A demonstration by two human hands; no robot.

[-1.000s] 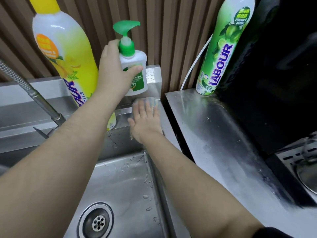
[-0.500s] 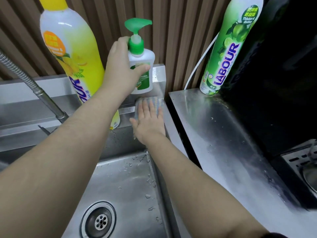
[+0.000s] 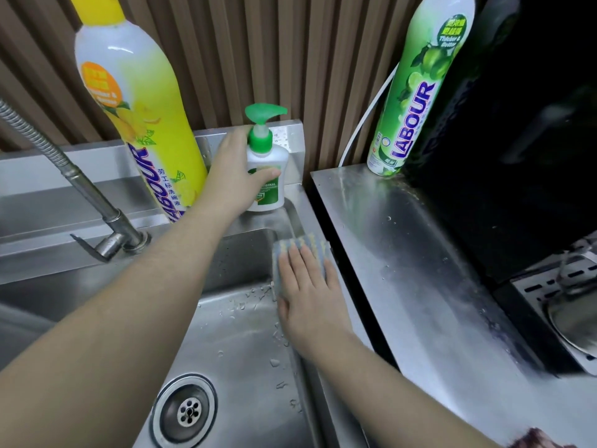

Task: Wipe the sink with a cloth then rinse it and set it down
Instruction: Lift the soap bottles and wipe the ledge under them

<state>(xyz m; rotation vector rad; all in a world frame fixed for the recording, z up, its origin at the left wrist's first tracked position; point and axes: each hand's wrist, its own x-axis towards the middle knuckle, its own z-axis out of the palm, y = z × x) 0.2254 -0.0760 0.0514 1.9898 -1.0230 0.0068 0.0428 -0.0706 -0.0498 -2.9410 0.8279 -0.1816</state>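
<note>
A steel sink (image 3: 239, 354) with a round drain (image 3: 189, 410) fills the lower middle. My right hand (image 3: 308, 295) lies flat with spread fingers on a blue and yellow striped cloth (image 3: 302, 245), pressing it on the sink's right rim. My left hand (image 3: 237, 174) is wrapped around a white soap dispenser (image 3: 266, 171) with a green pump, which stands on the back ledge at the sink's far right corner.
A tall yellow detergent bottle (image 3: 142, 114) stands on the back ledge left of the dispenser. A green detergent bottle (image 3: 416, 88) stands on the steel counter (image 3: 420, 270) to the right, by a black appliance (image 3: 517, 140). The faucet (image 3: 74, 176) rises at left.
My right hand slid the cloth toward me along the sink's right rim, away from the back corner. My left hand lowered the soap dispenser onto the ledge where the cloth had wiped.
</note>
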